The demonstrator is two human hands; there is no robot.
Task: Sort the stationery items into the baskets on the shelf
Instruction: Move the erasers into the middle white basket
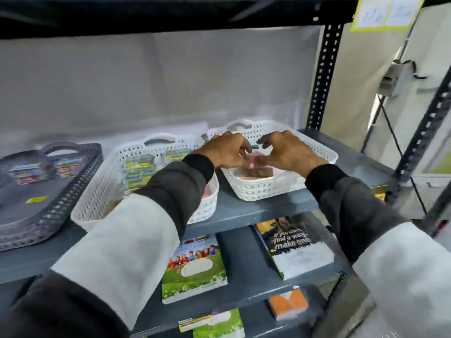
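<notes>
Both hands hover over the right white basket (266, 186) on the grey shelf. My left hand (224, 150) and my right hand (288, 150) curl their fingers around a small pink packet (253, 157) with a green strip, held between them above the basket. More pinkish packets (253, 172) lie on the basket floor. A middle white basket (97, 191) holds yellow-green packs (140, 167). At the left, a grey basket (61, 198) holds colourful packs (26, 173).
The shelf's front edge (244, 211) runs below the baskets. Lower shelves carry notebooks (194, 267), a dark book with white lettering (292, 242) and an orange pad (288, 303). A perforated black upright (322, 76) stands at the right rear.
</notes>
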